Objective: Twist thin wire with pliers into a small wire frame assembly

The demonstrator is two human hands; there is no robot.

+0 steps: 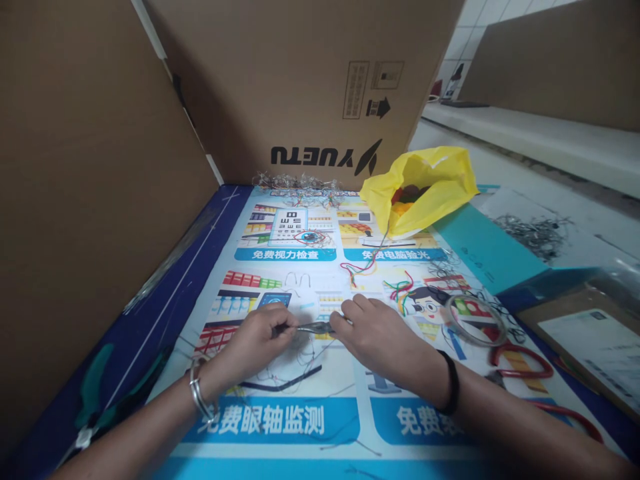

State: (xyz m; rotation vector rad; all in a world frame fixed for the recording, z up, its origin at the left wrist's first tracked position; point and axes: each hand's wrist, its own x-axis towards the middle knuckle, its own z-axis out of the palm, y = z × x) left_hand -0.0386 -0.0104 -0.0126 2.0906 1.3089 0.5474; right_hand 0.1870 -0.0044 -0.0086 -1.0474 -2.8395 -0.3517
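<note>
Above the middle of the printed sheet [330,280], my left hand [263,333] and my right hand [373,333] face each other with curled fingers. Stretched between their fingertips is a slim, dark grey, metallic-looking piece [315,327], its ends hidden in the pinched fingers. My left hand grips its left end and my right hand its right end; the exact kind is unclear. Fine loose wires [305,363] and a dark strip [290,383] lie below my hands. Red, green and yellow threads [400,287] rest beyond my right hand.
Cardboard walls [300,80] stand behind and at left. A yellow bag [440,193] holds coloured bundles at the back right. Green-handled pliers [95,393] lie at left, a clear tape roll [453,320] and red-handled scissors [525,360] at right. Wire clusters [300,181] line the back.
</note>
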